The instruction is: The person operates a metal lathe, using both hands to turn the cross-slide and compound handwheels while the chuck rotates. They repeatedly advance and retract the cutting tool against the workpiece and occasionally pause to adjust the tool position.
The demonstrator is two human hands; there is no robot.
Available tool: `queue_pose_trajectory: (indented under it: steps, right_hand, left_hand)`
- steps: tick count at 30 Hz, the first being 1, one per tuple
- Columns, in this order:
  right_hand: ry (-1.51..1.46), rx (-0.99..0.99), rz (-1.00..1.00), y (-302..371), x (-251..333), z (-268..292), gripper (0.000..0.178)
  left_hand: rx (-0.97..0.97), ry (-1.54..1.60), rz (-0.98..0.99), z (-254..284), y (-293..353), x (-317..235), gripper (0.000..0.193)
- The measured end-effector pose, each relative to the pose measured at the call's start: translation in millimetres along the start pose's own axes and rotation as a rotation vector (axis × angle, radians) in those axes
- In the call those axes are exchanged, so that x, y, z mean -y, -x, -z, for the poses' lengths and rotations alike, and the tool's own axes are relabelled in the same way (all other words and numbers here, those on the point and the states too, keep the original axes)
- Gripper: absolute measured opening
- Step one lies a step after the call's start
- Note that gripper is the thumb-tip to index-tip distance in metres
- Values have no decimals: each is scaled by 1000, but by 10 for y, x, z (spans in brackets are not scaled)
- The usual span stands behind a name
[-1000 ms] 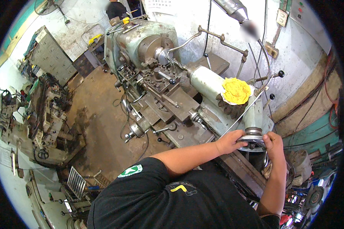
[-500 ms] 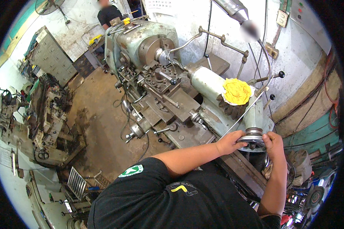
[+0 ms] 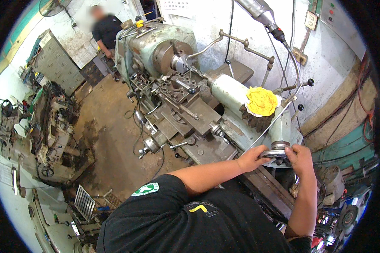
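Observation:
Both my hands grip the metal handwheel point(image 3: 278, 154) at the near end of the lathe's tailstock point(image 3: 230, 92). My left hand point(image 3: 253, 157) is closed on the wheel's left rim, while my right hand point(image 3: 300, 158) wraps its right side. At the tailstock's far end, a drill bit point(image 3: 196, 71) points into a shiny round workpiece point(image 3: 181, 63) held in the lathe chuck point(image 3: 166, 55). A yellow cloth point(image 3: 261, 101) lies on top of the tailstock, over a dark glove point(image 3: 254, 121).
The tool post point(image 3: 177, 83) and carriage stand left of the tailstock. A bent coolant pipe point(image 3: 245, 42) arches over the bed. A lamp point(image 3: 257, 12) hangs above. Another person point(image 3: 106, 29) stands beyond the headstock. A second machine point(image 3: 50, 130) is at left.
My right hand has shifted slightly left along the handwheel's rim; my left hand stays on it. The other person has moved left and stands in fuller view beside the headstock.

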State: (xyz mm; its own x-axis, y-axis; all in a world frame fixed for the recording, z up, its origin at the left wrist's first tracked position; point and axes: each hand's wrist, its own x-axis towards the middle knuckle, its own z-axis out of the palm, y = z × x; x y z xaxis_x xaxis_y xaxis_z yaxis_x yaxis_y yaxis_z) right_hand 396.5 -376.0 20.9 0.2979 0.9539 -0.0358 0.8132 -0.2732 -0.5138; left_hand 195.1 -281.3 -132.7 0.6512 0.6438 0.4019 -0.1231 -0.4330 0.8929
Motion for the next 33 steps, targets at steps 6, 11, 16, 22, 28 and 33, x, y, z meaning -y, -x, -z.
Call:
queue_pose_trajectory:
  steps: [6, 11, 16, 22, 28, 33]
  right_hand:
    - [50, 9, -13, 19, 160, 40, 54]
    - [64, 15, -24, 19, 188, 58, 51]
    - [103, 4, -28, 32, 238, 76, 47]
    - [29, -21, 11, 35, 220, 38, 64]
    - [54, -56, 35, 11, 151, -20, 62]
    - [53, -3, 3, 24, 193, 41, 53]
  left_hand:
    - [88, 19, 166, 35, 39, -30, 35]
    - [64, 25, 126, 47, 38, -74, 34]
    - [75, 52, 108, 61, 34, -70, 35]
    - [105, 69, 161, 82, 50, -74, 37]
    - [89, 60, 131, 59, 55, -31, 39]
    - [133, 88, 196, 96, 44, -86, 39]
